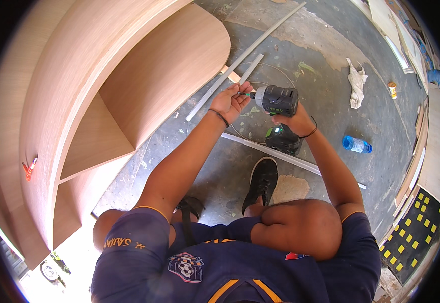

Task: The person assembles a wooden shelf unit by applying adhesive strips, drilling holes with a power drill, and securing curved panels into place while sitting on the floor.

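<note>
Drill (280, 99) partly hiding right hand (298, 121), bit (248, 94) indistinct

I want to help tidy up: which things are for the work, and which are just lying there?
Seem to be for the work:
- black drill, gripped in the right hand, left hand at its tip
- wooden cabinet
- perhaps the long strip

Probably just lying about:
- blue bottle
- white cloth
- small container

The right hand (291, 121) grips a black cordless drill (280, 101), its bit (247, 94) at the left hand's (231, 102) curled fingers. Left of those fingers is a wooden cabinet (169, 60); beyond them, a long strip (260, 42); well right, a blue bottle (356, 144).
</note>
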`<state>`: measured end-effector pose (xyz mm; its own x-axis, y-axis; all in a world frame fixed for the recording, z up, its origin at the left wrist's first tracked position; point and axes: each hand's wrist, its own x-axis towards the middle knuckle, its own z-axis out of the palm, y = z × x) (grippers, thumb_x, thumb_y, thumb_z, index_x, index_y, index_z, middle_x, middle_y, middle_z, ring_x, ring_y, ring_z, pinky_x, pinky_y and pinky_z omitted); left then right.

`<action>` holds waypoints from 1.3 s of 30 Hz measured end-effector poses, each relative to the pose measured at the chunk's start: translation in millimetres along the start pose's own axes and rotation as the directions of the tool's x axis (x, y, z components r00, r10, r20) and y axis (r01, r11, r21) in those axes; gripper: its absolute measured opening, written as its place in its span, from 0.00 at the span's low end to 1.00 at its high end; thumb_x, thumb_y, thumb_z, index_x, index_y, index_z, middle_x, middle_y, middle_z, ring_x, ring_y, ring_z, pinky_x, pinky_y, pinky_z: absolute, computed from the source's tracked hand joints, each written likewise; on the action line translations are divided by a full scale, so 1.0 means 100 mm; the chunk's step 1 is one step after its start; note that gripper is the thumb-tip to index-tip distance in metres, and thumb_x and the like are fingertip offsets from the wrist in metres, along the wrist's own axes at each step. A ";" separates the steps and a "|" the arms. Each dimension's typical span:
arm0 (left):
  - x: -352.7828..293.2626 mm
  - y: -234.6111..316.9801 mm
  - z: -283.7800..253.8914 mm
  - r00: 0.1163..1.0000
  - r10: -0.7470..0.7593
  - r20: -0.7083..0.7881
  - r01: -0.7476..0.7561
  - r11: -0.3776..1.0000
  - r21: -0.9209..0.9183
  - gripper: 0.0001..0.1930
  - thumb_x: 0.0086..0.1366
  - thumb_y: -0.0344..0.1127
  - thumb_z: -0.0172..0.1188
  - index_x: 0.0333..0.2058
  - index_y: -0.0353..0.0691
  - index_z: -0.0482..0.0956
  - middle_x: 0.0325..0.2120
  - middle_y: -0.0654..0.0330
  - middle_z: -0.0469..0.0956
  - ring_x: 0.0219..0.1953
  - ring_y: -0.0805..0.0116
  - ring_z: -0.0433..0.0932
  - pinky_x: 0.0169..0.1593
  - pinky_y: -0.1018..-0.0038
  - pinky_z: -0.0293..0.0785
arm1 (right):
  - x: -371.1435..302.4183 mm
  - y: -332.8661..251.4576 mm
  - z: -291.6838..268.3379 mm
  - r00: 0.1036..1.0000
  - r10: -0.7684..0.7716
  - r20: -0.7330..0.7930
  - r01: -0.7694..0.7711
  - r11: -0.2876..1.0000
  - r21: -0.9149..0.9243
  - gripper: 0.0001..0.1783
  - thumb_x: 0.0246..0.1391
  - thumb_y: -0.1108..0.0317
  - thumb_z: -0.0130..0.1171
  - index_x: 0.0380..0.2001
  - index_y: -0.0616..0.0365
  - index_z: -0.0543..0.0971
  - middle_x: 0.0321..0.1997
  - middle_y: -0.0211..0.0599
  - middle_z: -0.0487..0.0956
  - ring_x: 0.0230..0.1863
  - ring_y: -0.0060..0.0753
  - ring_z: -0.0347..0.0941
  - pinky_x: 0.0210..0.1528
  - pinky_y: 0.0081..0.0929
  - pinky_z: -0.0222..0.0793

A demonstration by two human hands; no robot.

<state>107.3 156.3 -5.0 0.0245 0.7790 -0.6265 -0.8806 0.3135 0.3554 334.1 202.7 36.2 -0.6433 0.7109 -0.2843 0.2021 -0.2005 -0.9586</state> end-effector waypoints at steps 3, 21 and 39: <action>0.01 0.01 -0.01 1.000 -0.004 -0.006 0.004 1.000 -0.011 0.08 0.71 0.31 0.43 0.42 0.38 0.70 0.48 0.56 0.76 0.52 0.63 0.74 0.55 0.64 0.71 | 0.02 0.05 -0.01 1.000 -0.001 0.001 0.001 1.000 -0.010 0.23 0.35 0.79 0.65 0.41 0.59 0.77 0.34 0.30 0.79 0.34 0.23 0.74 0.38 0.25 0.71; 0.10 -0.18 0.01 0.998 0.034 -0.053 -0.036 0.999 -0.032 0.15 0.71 0.38 0.42 0.43 0.36 0.75 0.40 0.59 0.79 0.41 0.71 0.76 0.45 0.73 0.72 | -0.03 0.19 0.17 0.969 -0.232 -0.084 0.193 0.924 -0.331 0.23 0.38 0.72 0.68 0.42 0.60 0.77 0.41 0.40 0.80 0.43 0.34 0.76 0.50 0.31 0.69; -0.16 -0.63 -0.93 0.572 0.747 0.337 -0.248 -0.235 0.940 0.22 0.57 0.48 0.59 0.45 0.39 0.71 0.43 0.52 0.71 0.46 0.54 0.70 0.49 0.59 0.65 | -0.05 0.19 0.25 0.888 -0.453 -0.081 0.341 0.766 -0.545 0.17 0.41 0.74 0.66 0.39 0.57 0.80 0.40 0.38 0.80 0.41 0.35 0.76 0.47 0.29 0.69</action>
<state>118.1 73.6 -81.2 -0.4843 0.8635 0.1410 0.6456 0.2439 0.7237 322.6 178.4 19.3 -0.6032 0.7763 0.1832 0.3378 0.4567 -0.8230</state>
